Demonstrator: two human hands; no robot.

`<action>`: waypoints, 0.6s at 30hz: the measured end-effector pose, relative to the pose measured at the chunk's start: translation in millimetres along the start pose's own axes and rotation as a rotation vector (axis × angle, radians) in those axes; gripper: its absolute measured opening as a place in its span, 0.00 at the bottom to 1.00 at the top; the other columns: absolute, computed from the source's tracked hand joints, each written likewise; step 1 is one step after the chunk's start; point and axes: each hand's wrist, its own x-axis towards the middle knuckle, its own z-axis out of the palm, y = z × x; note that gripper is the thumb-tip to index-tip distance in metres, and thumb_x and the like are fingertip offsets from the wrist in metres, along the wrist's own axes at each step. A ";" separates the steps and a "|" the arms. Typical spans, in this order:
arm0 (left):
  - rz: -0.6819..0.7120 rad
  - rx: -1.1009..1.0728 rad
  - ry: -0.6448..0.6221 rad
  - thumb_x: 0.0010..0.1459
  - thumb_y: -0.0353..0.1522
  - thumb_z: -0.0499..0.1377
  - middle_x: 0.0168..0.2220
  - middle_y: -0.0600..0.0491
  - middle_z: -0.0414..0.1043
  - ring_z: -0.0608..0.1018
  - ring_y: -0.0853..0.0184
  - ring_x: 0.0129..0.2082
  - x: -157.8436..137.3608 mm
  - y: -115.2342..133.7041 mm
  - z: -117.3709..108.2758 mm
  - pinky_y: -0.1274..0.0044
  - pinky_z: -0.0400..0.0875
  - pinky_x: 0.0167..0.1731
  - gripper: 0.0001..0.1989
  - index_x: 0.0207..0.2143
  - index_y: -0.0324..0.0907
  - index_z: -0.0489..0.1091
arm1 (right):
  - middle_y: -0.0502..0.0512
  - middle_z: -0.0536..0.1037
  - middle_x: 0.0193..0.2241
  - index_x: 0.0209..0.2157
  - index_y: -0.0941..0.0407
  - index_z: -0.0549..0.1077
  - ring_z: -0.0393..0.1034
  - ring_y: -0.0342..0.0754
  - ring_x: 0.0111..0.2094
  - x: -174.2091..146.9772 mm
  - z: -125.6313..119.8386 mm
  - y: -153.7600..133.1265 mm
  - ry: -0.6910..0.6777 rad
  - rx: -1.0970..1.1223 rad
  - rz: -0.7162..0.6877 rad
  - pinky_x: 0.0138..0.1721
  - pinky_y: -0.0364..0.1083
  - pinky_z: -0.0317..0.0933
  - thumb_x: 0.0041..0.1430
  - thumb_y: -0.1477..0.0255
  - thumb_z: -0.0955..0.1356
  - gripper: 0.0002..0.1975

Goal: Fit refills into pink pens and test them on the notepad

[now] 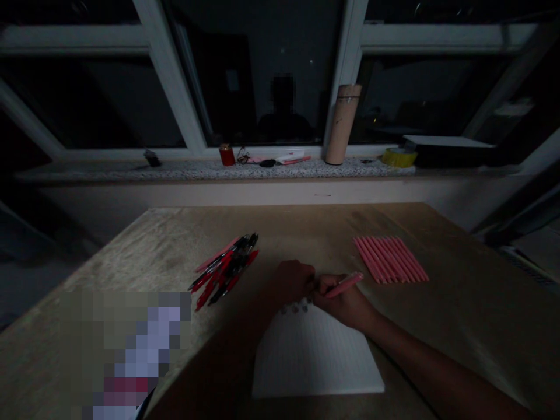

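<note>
My right hand (347, 303) is closed around a pink pen (345, 284), which tilts up to the right. Close against it, my left hand (293, 280) has its fingers curled together; whatever they may grip is hidden. Both hands are over the top edge of a spiral notepad (318, 356) with lined white paper, partly covering its coils. To the left lies a loose pile of red, black and pink pens (225, 268). A neat row of several pink pens (391, 259) lies on the right of the table.
The table (306, 227) has a pale brown cover and meets a wall under a window. On the speckled sill (184, 169) stand a red jar (226, 155), a tall tan cylinder (343, 125), yellow tape (399, 157) and a dark box (446, 153). A pixelated patch hides the lower left.
</note>
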 end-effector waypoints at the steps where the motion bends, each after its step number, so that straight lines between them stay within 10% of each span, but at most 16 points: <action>1: 0.000 0.008 -0.006 0.48 0.33 0.59 0.19 0.51 0.69 0.73 0.64 0.24 0.0 0.5 -0.3 0.75 0.64 0.28 0.06 0.22 0.42 0.71 | 0.44 0.59 0.15 0.16 0.56 0.58 0.51 0.38 0.18 0.0 0.1 0.2 -0.003 -0.009 -0.003 0.18 0.39 0.44 0.48 0.75 0.66 0.13; 18: 0.060 0.103 -0.017 0.52 0.35 0.57 0.20 0.49 0.70 0.73 0.64 0.22 1.1 1.9 -1.7 0.75 0.63 0.24 0.09 0.22 0.40 0.71 | 0.44 0.59 0.16 0.17 0.56 0.56 0.53 0.38 0.19 0.3 -1.6 5.6 -0.012 -0.002 0.027 0.20 0.39 0.46 0.49 0.76 0.66 0.14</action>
